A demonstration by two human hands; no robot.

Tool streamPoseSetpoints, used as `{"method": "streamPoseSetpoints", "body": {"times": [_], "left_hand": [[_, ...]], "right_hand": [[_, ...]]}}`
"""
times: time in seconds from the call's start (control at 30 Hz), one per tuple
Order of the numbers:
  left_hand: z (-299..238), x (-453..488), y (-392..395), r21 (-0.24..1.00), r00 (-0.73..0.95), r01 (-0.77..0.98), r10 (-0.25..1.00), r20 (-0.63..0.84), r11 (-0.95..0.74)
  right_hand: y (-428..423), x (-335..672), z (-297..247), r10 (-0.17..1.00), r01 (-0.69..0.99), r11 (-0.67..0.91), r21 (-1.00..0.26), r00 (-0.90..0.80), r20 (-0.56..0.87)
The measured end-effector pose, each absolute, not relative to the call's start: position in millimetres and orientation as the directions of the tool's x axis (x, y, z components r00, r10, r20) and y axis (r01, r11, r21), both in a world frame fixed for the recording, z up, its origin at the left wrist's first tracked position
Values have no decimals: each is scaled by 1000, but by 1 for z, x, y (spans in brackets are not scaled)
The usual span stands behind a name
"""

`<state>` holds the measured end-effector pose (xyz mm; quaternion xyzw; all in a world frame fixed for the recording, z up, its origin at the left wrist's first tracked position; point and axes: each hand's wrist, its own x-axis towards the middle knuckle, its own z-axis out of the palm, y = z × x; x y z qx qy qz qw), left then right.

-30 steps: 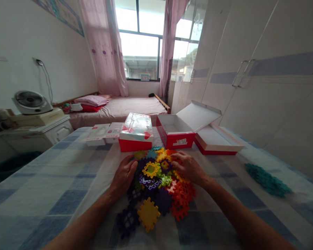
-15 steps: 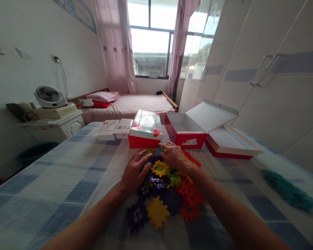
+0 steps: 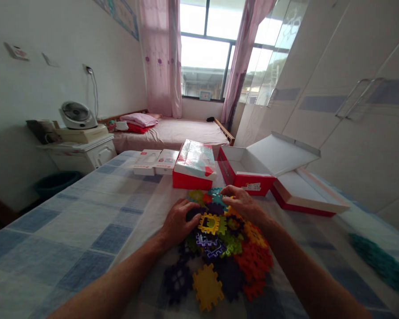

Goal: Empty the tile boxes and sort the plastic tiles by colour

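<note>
Flanking a pile of colourful notched pieces [image 3: 232,245] — both hands [image 3: 179,222].

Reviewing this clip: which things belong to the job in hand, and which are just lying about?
In the job: notched pieces in a pile, with the left hand and right hand at it; probably also the teal pile and open red box, both untouched.
Just lying about, it seems: fan, bed, bin.

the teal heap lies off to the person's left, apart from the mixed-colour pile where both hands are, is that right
Not quite: in the head view, the teal heap lies off to the person's right, not left. The rest stands: it is apart from the mixed-colour pile, where the left hand and right hand both are.
</note>
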<state>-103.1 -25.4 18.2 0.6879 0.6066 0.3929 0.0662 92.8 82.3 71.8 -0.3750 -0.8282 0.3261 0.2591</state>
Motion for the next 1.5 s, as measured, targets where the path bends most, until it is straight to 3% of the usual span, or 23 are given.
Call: {"method": "streamPoseSetpoints", "body": {"times": [0.13, 0.3, 0.53, 0.73, 0.83, 0.97, 1.1, 1.3, 1.5], "left_hand": [[16, -108, -22, 685, -219, 712, 878, 426, -155], [18, -114, -19, 816, -407, 578, 860, 306, -17], [14, -122, -15, 942, -529, 334, 821, 214, -31], [7, -125, -10, 909, -522, 415, 810, 267, -32], [10, -122, -13, 810, -495, 583, 763, 416, -64], [19, -112, -22, 582, -207, 764, 750, 628, -277], [22, -105, -27, 457, 69, 773, 774, 629, -440], [19, -104, -26, 500, 85, 783, 859, 505, -371], [20, -107, -25, 678, -187, 701, 861, 473, -220]], "right_hand": [[97, 85, 77, 813, 462, 456, -761, -563, 145], [117, 62, 71, 837, 659, 511, -551, -528, 144], [132, 52, 54, 838, 724, 512, -463, -540, 81], [122, 62, 52, 785, 641, 592, -489, -595, 170], [107, 71, 60, 784, 573, 595, -564, -567, 251], [88, 87, 76, 825, 510, 562, -651, -406, 394], [78, 105, 82, 861, 425, 503, -753, -323, 392], [67, 121, 84, 851, 510, 495, -704, -449, 272], [47, 149, 90, 728, 468, 496, -731, -684, 55]]}}
